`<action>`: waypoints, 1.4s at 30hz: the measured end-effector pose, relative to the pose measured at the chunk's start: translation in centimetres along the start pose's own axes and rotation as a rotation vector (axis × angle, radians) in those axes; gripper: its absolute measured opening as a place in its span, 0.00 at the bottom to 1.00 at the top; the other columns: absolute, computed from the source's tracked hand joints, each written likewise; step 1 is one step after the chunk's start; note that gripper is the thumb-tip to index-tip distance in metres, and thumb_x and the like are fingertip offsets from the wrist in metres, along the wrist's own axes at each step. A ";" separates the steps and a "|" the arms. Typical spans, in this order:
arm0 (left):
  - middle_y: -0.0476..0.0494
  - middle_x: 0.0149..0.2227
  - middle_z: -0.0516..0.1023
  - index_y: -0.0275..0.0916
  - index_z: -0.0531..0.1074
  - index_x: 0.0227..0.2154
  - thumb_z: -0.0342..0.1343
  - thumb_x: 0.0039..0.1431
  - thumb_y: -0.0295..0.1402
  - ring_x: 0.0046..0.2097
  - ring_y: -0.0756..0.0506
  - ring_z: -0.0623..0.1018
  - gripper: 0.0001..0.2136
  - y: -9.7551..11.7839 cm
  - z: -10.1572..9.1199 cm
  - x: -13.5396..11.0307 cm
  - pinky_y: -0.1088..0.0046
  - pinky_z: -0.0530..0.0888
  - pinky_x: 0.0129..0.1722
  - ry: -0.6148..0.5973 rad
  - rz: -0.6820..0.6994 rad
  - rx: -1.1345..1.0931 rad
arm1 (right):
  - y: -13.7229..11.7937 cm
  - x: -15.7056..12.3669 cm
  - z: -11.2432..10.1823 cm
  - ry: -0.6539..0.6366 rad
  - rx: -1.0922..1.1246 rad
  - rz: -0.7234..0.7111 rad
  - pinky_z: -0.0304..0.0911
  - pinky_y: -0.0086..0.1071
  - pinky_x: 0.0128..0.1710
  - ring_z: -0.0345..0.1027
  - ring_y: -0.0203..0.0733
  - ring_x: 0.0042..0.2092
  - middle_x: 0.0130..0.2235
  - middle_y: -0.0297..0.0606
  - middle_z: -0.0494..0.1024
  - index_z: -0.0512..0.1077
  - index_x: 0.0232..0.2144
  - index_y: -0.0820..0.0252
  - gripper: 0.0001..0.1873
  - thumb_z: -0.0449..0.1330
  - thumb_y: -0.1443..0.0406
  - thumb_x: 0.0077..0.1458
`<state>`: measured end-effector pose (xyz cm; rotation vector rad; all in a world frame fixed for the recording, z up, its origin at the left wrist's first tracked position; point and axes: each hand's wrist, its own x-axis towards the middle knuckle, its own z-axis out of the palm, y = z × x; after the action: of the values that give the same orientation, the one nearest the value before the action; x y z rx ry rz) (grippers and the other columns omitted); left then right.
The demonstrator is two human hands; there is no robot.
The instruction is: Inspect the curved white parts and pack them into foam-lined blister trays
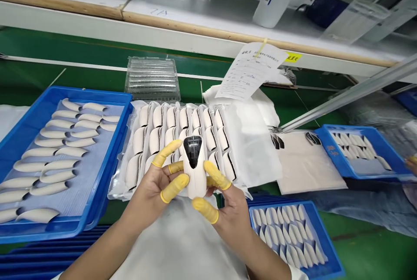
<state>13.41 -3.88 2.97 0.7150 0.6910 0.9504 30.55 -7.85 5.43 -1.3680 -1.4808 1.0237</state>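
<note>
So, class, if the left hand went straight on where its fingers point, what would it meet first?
The left hand would likely meet the black-lined cream shell it helps hold; exact depth is unclear.

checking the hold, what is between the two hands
A cream shell, black inside, held between the left hand and right hand; the head view shows it.

Centre: cream curved hard shell (195,184), black gridded inner face (193,147); plain yellow rubber finger cots (175,188) around it. Left: bright blue rectangular plastic tray (42,232), pale blue liner (93,180) with fine stripes, cream curved shells (39,215). Upper centre-right: white paper sheet (243,76), dark print; yellow label (293,57), dark characters. Flat work surface (97,82): green, thin white lines.
</note>
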 end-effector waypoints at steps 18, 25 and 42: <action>0.42 0.38 0.82 0.44 0.80 0.41 0.67 0.48 0.41 0.35 0.46 0.80 0.16 -1.5 0.1 1.7 0.73 0.78 0.32 -0.155 -0.228 -0.495 | 0.7 -0.1 -0.3 0.031 -0.324 -0.406 0.59 0.33 0.28 0.61 0.38 0.26 0.25 0.30 0.70 0.70 0.55 0.43 0.22 0.61 0.67 0.61; 0.45 0.25 0.72 0.40 0.81 0.39 0.60 0.51 0.49 0.20 0.53 0.68 0.19 -3.3 0.7 1.4 0.81 0.64 0.17 -0.666 -0.322 -0.734 | 1.7 -1.9 -0.8 -0.140 -0.411 -0.646 0.62 0.34 0.29 0.68 0.37 0.28 0.25 0.34 0.76 0.75 0.28 0.51 0.14 0.55 0.64 0.66; 0.41 0.55 0.75 0.54 0.54 0.66 0.70 0.48 0.34 0.56 0.39 0.75 0.44 -4.5 2.0 1.5 0.61 0.73 0.54 0.119 -0.104 0.123 | 2.3 -1.1 -1.4 0.142 0.122 0.175 0.68 0.31 0.37 0.67 0.36 0.31 0.31 0.32 0.77 0.76 0.43 0.54 0.22 0.70 0.50 0.49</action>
<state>17.67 -4.79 0.30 0.7277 0.8895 0.8648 32.64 -8.75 3.62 -1.4699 -1.1923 1.0841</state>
